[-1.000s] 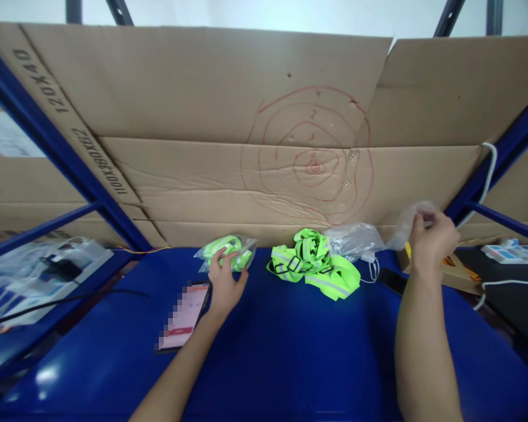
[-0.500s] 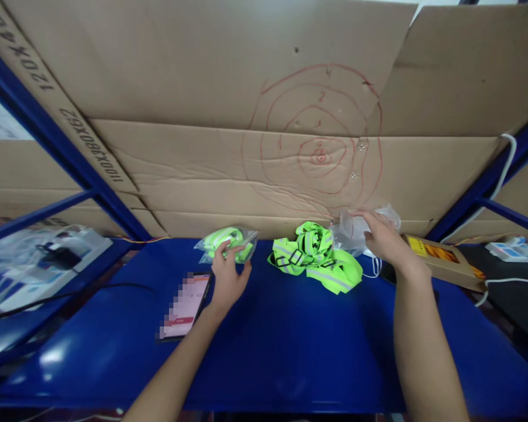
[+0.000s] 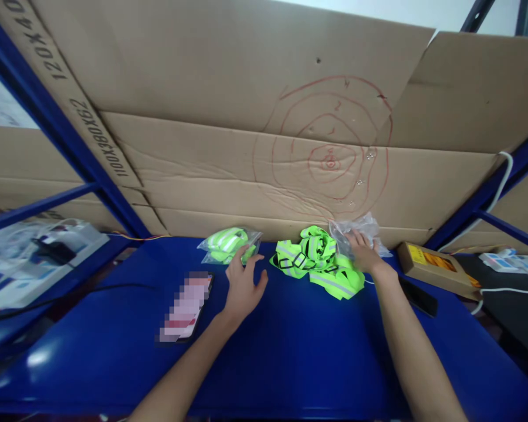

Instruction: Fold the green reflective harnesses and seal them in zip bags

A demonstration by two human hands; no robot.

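Note:
My left hand is open, its fingers spread just in front of a clear plastic bag with folded neon-yellow reflective straps inside. One or two fingertips overlap the bag's right edge; whether they touch it I cannot tell. Loose neon-yellow reflective straps with black buckles lie in a heap on the blue shelf between my hands. My right hand rests against an empty-looking crumpled clear plastic bag behind the heap, fingers stretched over it and apart.
A phone with a lit screen lies left of my left hand. A dark phone and a cardboard box with a yellow label are at the right. Behind stands a cardboard wall with red rings drawn on it. Blue posts flank the shelf.
My right hand has moved left and lower onto the clear bag, which is more crumpled. My left hand has shifted right, away from the bagged straps. The camera view has tilted slightly.

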